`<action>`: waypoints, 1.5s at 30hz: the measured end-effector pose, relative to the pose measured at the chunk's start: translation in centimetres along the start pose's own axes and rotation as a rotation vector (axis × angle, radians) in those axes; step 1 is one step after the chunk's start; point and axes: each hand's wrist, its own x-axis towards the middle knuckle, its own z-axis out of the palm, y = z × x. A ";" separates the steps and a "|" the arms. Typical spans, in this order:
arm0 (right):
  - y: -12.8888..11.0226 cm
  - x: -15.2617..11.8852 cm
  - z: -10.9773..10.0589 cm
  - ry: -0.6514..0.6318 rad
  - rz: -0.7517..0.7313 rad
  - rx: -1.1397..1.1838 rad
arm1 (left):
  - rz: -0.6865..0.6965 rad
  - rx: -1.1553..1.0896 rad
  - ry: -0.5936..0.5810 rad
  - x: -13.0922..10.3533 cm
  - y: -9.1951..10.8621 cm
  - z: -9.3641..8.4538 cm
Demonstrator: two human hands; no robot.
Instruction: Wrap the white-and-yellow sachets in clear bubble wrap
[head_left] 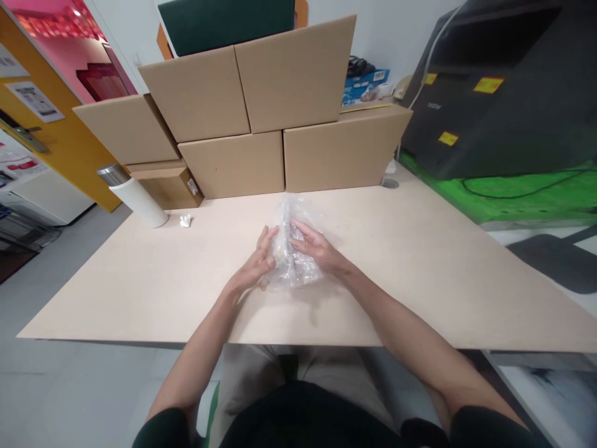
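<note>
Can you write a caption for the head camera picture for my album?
Left hand and right hand at crinkly clear plastic, near stacked cardboard boxes.

Setting: office or workroom type — pale desk [420,274] backed by stacked cardboard boxes [233,165], yellow door [60,118] with posted sheets [35,101], large dark machine [504,106] at right.

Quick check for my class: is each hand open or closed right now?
Left hand: open, fingers against the clear plastic's left side.
Right hand: fingers on the plastic; whether it grips cannot be told.
</note>
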 end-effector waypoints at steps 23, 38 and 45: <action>-2.5 1.5 -7.5 0.607 -0.191 0.037 | -0.170 -0.106 0.667 -0.8 -0.8 -2.1; -3.4 1.1 -8.6 0.674 -0.182 -0.068 | -0.112 0.387 0.624 -1.1 0.1 0.2; -3.8 -0.4 -13.1 0.802 0.054 -0.413 | -0.251 0.314 0.991 -7.9 -1.1 -2.7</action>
